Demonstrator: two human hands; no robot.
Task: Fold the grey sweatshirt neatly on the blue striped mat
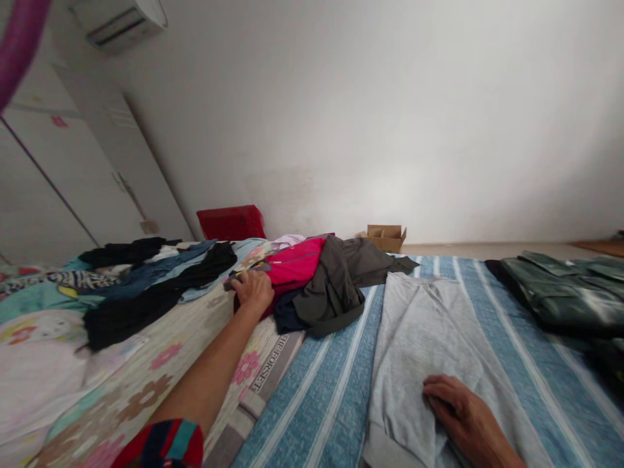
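Note:
On the left, my left hand point(252, 290) reaches to the near side of a heap of clothes. Its fingers are closed over a dark piece of clothing point(232, 282) at the heap's edge. In that heap lie a bright pink garment point(297, 263) and a dark olive-grey garment point(336, 289) spilling to the right. My right hand point(463, 416) rests on a light grey garment point(424, 344) laid out lengthwise on the bed. Its fingers are loosely bent, with the thumb apart, and it holds nothing. Whether the grey garment is trousers or a top I cannot tell.
A blue striped sheet point(316, 396) and a flowered cover point(195, 351) spread over the bed. More clothes point(160, 279) lie at left, and dark green folded clothing point(560, 292) at right. Behind are a red case point(231, 223) and a cardboard box point(385, 238) by the wall.

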